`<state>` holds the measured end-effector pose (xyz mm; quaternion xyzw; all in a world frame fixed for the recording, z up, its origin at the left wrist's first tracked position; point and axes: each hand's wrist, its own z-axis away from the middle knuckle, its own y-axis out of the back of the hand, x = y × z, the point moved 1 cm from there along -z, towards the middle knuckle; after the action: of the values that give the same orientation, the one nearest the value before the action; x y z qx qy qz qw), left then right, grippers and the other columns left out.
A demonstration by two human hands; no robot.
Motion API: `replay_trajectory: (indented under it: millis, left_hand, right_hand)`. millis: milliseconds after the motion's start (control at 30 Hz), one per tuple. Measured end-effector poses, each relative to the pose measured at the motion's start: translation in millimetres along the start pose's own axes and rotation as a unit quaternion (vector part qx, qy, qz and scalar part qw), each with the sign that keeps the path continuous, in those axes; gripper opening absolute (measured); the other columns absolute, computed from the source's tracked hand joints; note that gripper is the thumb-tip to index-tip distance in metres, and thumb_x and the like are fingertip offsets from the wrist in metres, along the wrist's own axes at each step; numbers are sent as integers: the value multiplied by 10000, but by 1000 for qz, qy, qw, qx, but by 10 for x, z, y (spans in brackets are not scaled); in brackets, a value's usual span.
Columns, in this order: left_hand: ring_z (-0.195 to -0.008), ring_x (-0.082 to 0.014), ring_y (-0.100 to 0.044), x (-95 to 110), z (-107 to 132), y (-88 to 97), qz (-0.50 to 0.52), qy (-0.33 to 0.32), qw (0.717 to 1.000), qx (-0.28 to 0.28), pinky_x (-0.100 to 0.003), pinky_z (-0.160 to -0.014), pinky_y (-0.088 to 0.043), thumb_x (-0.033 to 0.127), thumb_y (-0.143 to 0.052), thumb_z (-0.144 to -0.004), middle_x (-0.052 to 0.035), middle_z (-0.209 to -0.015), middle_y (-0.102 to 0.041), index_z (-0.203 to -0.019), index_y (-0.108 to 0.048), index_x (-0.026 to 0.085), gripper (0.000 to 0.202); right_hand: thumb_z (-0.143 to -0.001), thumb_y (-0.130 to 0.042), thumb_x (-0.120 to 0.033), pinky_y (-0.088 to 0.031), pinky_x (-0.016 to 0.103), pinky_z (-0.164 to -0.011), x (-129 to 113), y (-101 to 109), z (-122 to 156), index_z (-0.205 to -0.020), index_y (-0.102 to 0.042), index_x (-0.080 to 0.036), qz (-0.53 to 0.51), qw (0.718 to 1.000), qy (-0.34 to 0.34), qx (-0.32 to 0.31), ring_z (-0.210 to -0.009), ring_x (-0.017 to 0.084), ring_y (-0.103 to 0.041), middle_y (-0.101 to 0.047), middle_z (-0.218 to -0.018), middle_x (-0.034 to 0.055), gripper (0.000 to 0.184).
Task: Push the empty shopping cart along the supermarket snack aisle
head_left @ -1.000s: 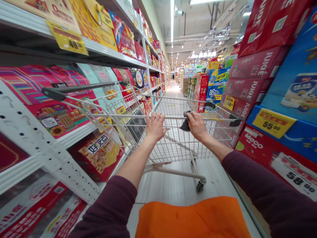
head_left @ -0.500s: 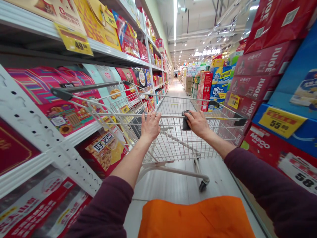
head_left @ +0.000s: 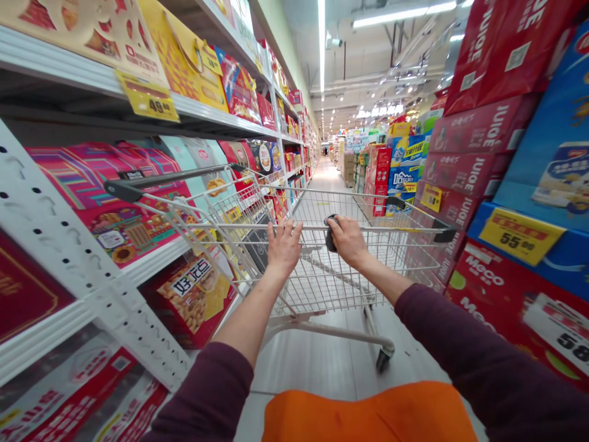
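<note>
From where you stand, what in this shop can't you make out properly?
In the head view:
The dark item in the right hand: mostly hidden by the fingers, so its kind is unclear.
The orange thing: cut off by the bottom edge.
The white price tag: cut off by the right edge.
The far end of the aisle: too small to make out.

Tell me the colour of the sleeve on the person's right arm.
Dark maroon sleeve, clearest in the head view.

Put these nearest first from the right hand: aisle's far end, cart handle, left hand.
From the right hand:
1. Cart handle, gripped by it.
2. Left hand, on the same handle, to the left.
3. Far end of the aisle, straight ahead.
</note>
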<state>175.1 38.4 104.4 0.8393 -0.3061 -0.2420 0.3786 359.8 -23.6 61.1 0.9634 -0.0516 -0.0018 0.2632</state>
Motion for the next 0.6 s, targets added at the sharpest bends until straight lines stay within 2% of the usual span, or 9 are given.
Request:
replay_trajectory:
  millis: [133, 267, 433, 500, 600]
  left_hand:
    - [-1374, -308, -396, -85, 7, 33, -18, -19, 1000, -5, -596, -1162, -216, 203, -559, -834, -134, -1440, -506, -1386, -465, 189, 560]
    - [-1352, -314, -424, -161, 7, 38, -25, -17, 999, 13, -583, -1159, -237, 229, -589, -831, -157, -1415, -528, -1375, -473, 147, 563]
    - [-1335, -308, -447, -128, -11, 11, -18, -10, 1000, 23, -571, -1160, -251, 211, -602, -827, -148, -1386, -559, -1357, -499, 156, 543]
    - [-1335, -309, -447, -109, -19, 0, -15, -7, 1000, 21, -579, -1159, -248, 210, -603, -831, -144, -1390, -557, -1354, -504, 160, 535]
    - [-1334, -309, -449, -102, -23, -14, -13, -5, 1000, 19, -586, -1158, -244, 209, -602, -836, -145, -1396, -552, -1357, -504, 161, 532]
  right_hand:
    - [-922, -416, -154, -398, 403, -937, 35, 16, -15, -1184, -628, -186, 17, 999, 29, -6, -1005, 247, -519, -618, -1177, 117, 338]
    - [-922, -446, -193, -417, 431, -909, 354, 118, 116, -1139, -639, -174, 27, 999, 38, 8, -965, 255, -552, -635, -1137, 134, 291]
    - [-928, -435, -194, -435, 429, -881, 684, 213, 298, -1126, -638, -152, 42, 998, 13, 42, -961, 276, -561, -630, -1127, 175, 287]
    - [-931, -417, -187, -446, 430, -864, 683, 191, 304, -1134, -634, -137, 45, 998, 4, 51, -957, 283, -556, -628, -1116, 188, 302]
    - [-926, -408, -174, -463, 420, -863, 495, 83, 211, -1168, -622, -136, 43, 998, 4, 55, -957, 274, -551, -627, -1127, 172, 326]
